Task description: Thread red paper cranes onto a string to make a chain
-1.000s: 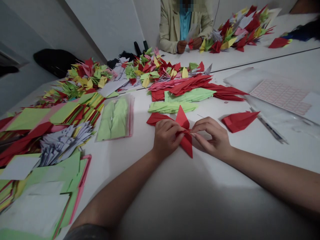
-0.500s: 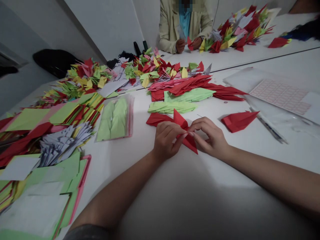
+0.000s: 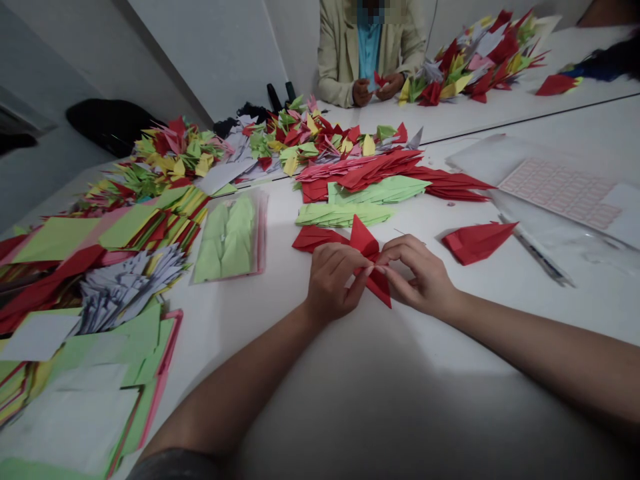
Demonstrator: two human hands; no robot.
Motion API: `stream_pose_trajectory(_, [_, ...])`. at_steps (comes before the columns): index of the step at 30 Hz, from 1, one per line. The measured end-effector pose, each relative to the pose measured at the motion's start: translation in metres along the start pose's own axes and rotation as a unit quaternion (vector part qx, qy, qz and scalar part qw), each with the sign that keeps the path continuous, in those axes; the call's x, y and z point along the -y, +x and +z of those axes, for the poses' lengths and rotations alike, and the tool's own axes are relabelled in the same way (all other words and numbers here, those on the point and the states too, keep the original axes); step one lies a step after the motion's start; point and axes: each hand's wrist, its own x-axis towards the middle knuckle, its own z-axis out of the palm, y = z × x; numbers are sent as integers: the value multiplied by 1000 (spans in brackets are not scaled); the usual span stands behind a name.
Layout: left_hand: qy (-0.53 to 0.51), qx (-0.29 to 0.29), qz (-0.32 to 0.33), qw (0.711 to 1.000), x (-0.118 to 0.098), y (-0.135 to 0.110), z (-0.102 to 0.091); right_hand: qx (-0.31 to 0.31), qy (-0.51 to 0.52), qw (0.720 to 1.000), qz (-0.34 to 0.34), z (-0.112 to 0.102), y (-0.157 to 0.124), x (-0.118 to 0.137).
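Both of my hands meet at the middle of the white table, holding a folded red origami piece (image 3: 373, 245). My left hand (image 3: 330, 283) pinches its left side, and my right hand (image 3: 420, 275) grips a fold at its centre with the fingertips. The fingers hide the piece's middle, while pointed flaps stick out above and below. To the right, a separate folded red paper piece (image 3: 479, 243) lies on the table, apart from my right hand. A flat stack of light green folded pieces (image 3: 344, 214) lies just beyond my hands.
Beyond that stack lie red folded pieces (image 3: 380, 172). At left are paper stacks and a plastic sleeve of green folds (image 3: 229, 240). At right are a pink-gridded sheet (image 3: 560, 193) and a pen (image 3: 537, 257). A co-worker (image 3: 369, 53) folds red paper across the table.
The red piece has shifted slightly in my fingers, its lower flap swinging rightward and then back a little. My hands have drawn closer together. The co-worker's hands have also moved.
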Motion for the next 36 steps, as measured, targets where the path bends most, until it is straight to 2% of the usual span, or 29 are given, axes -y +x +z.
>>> stream_pose_trajectory(7, [-7, 15, -4, 1000, -2, 1, -2, 4, 0, 1000, 8, 1, -1, 1])
stream_pose_trajectory(17, [-4, -6, -13, 1000, 2, 1, 0, -30, -11, 999, -13, 0, 0, 1])
stream_pose_trajectory(28, [4, 19, -9, 1000, 0, 1, 0, -26, -18, 999, -24, 0, 0, 2])
stream_pose_trajectory(36, [-15, 37, -58, 998, 4, 2, 1, -82, -24, 996, -23, -2, 2, 4])
